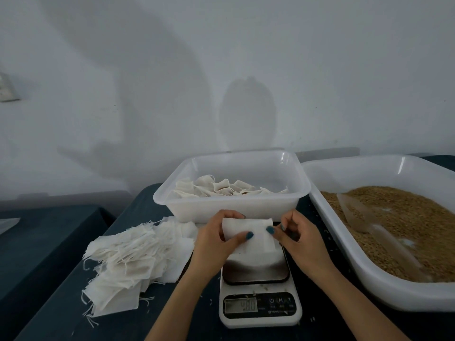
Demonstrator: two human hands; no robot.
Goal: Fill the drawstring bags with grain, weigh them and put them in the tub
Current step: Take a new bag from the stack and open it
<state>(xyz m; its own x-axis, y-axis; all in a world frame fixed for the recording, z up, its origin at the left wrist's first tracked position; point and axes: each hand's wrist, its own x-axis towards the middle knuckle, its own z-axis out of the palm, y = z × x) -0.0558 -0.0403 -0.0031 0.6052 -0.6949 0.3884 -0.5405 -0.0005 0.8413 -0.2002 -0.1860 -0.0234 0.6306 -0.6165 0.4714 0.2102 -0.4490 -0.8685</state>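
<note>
White drawstring bag (pixel 248 236) pinched by left hand (pixel 216 239), right hand (pixel 295 238), above scale (pixel 258 291)

Both forearms ran up from the bottom edge to mid-frame. The left hand (pixel 214 239) and right hand (pixel 299 236) each pinched the bag (pixel 247 225), thumbs in front.

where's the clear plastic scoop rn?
Head view, right side: the clear plastic scoop lies on the brown grain in the large white plastic tray, right of the white digital scale.
</note>
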